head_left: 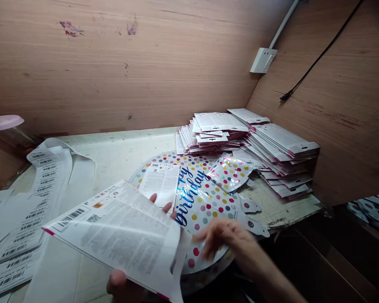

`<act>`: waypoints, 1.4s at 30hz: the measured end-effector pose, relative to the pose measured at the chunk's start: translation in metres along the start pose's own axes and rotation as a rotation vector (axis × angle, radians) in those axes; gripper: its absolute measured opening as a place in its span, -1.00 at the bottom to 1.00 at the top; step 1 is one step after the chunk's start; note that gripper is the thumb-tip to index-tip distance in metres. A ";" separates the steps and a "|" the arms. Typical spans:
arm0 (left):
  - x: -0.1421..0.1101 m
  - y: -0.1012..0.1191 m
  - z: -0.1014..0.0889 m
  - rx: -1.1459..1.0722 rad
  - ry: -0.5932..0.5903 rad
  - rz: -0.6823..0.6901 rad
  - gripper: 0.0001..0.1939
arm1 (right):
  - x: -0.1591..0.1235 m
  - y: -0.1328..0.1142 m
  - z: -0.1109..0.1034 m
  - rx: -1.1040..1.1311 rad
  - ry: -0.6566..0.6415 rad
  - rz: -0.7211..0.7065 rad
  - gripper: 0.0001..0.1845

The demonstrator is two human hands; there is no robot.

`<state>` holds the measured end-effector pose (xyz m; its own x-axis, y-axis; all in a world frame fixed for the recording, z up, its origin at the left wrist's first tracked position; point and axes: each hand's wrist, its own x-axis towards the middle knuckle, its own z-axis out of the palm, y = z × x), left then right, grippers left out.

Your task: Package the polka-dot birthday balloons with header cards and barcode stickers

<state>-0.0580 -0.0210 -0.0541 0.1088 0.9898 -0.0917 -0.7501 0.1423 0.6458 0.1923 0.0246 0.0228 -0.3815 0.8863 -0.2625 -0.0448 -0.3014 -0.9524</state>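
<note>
A white printed packaging envelope (120, 231) with a barcode and small text rests in my left hand (121, 284). My left thumb shows at its lower edge and fingertips come up behind its far edge. The flap end of the envelope points right, towards my right hand (219, 237), which is blurred by motion just beyond it. Beneath lie flat dotted foil balloons (202, 206) with blue "birthday" lettering. On them rest another printed envelope (161, 181) and a folded dotted balloon (230, 170).
Stacks of printed envelopes (281, 143) stand at the back right, beside a second pile (214, 126). Strips of barcode labels (41, 198) lie at left near a pink-lidded container (4, 123). A wall socket (263, 60) and hanging black cable (322, 52) are above.
</note>
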 end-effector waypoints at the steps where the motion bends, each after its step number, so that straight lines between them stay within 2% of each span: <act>1: 0.000 0.005 0.001 -0.030 -0.001 0.043 -0.15 | 0.011 -0.005 -0.025 -0.322 0.165 -0.139 -0.53; 2: 0.002 0.009 0.005 -0.058 -0.005 0.089 -0.17 | 0.025 -0.008 -0.050 -0.625 0.356 -0.245 -0.53; 3: 0.004 0.013 0.011 -0.079 -0.018 0.119 -0.15 | 0.041 -0.009 -0.073 -0.892 0.469 -0.264 -0.43; 5: 0.010 0.016 0.027 -0.084 -0.028 0.137 -0.10 | 0.075 -0.005 -0.109 -1.244 0.463 -0.161 -0.23; 7: 0.016 0.017 0.044 -0.042 -0.001 0.119 -0.07 | 0.105 0.002 -0.127 -1.344 0.431 -0.108 -0.19; 10: 0.022 0.015 0.062 0.014 0.067 0.099 -0.06 | 0.125 0.008 -0.129 -1.349 0.456 -0.124 -0.31; 12: 0.026 0.015 0.067 0.033 0.097 0.091 -0.06 | 0.118 0.003 -0.119 -1.353 0.469 -0.141 -0.38; 14: 0.030 0.017 0.067 0.034 0.136 0.115 -0.09 | 0.093 -0.006 -0.101 -1.309 0.434 -0.236 -0.40; 16: 0.035 0.018 0.065 0.023 0.178 0.163 -0.12 | 0.057 -0.016 -0.078 -1.150 0.277 -0.429 -0.41; 17: 0.037 0.019 0.064 0.020 0.193 0.183 -0.14 | 0.037 -0.020 -0.066 -1.014 0.118 -0.532 -0.42; 18: 0.040 0.019 0.063 0.026 0.207 0.194 -0.15 | 0.018 -0.023 -0.055 -0.912 -0.039 -0.556 -0.44; 19: 0.042 0.020 0.063 0.043 0.218 0.196 -0.14 | 0.002 -0.024 -0.044 -0.850 -0.139 -0.575 -0.43; 21: 0.044 0.019 0.062 0.101 0.237 0.182 -0.10 | -0.020 -0.021 -0.027 -0.826 -0.230 -0.605 -0.37; 24: 0.042 0.015 0.062 0.169 0.237 0.166 -0.04 | -0.028 -0.006 -0.009 -0.872 -0.150 -0.613 -0.29; 28: 0.032 0.002 0.069 0.199 0.185 0.107 0.02 | -0.020 0.012 0.018 -0.801 -0.036 -0.553 -0.27; 31: 0.027 -0.004 0.077 0.242 0.194 0.066 0.04 | -0.018 0.016 0.043 -0.681 0.047 -0.556 -0.32; 33: 0.027 -0.002 0.080 0.205 0.212 0.088 0.03 | -0.022 0.019 0.054 -0.639 0.075 -0.603 -0.35; 35: 0.027 0.004 0.077 0.141 0.223 0.123 0.02 | -0.031 0.025 0.060 -0.597 0.142 -0.652 -0.39; 37: 0.027 0.008 0.073 0.103 0.236 0.141 0.04 | -0.039 0.035 0.061 -0.521 0.212 -0.644 -0.50; 40: 0.018 -0.005 0.069 0.098 0.196 0.062 0.08 | -0.037 0.048 0.062 -0.346 0.202 -0.507 -0.62; 42: 0.008 -0.024 0.071 0.107 0.096 -0.054 0.06 | -0.025 0.051 0.064 -0.121 0.213 -0.300 -0.63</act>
<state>0.0071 -0.0165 -0.0161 0.0806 0.9771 -0.1968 -0.6704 0.1992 0.7147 0.1398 -0.0352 -0.0094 -0.1669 0.9858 0.0163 -0.0115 0.0146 -0.9998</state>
